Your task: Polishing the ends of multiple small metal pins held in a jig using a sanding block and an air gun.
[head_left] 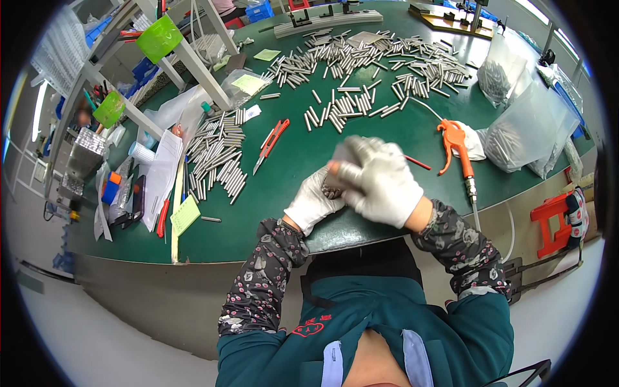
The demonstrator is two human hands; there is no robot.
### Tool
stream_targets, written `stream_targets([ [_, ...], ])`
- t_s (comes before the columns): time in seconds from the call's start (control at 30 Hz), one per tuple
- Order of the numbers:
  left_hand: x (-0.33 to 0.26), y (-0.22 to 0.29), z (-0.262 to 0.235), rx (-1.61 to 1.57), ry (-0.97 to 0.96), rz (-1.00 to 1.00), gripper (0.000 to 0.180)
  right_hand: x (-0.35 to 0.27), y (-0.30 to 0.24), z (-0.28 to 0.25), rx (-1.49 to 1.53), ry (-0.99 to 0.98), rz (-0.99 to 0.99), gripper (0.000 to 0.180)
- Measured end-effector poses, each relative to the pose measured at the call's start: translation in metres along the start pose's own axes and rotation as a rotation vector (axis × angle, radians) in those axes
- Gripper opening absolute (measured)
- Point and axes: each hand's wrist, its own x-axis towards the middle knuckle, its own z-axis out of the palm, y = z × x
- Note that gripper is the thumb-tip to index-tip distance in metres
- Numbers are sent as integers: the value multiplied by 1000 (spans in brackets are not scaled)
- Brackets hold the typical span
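My left hand (313,201), in a white glove, is closed around a bunch of short metal pins whose ends (331,189) show between my hands. Close over it on the right is my right hand (385,187), also gloved, with a bare thumb tip toward the bunch. Its fingers are curled and smeared by motion, so whether it grips anything is unclear. Loose metal pins (342,108) lie spread beyond my hands, and another pile (219,148) lies to the left. A red utility knife (274,143) rests between that left pile and my hands.
An orange air gun (455,145) with a hose lies at right on the green table (284,132). Clear bags of pins (516,132) stand behind it. A metal shelf frame (200,58), papers (158,171) and a red-handled tool (163,218) occupy the left side.
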Motion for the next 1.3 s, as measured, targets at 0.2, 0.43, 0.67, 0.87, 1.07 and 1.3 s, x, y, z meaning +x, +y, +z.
stream_targets([
  [0.2,-2,11,7,154,6,50,48,10,1,-15,-104,2,150,37],
  [0.43,3,20,9,349,-11,3,63,10,14,-8,-186,13,195,39],
  [0.67,3,19,10,360,9,30,66,12,20,-1,-194,32,210,37],
  [0.87,0,7,2,258,55,67,61,8,16,2,-157,-33,167,41],
  [1.07,2,11,3,346,63,132,57,-10,34,4,-76,-224,145,55],
  [1.3,1,14,5,406,78,188,52,-5,137,-37,-417,-29,641,42],
])
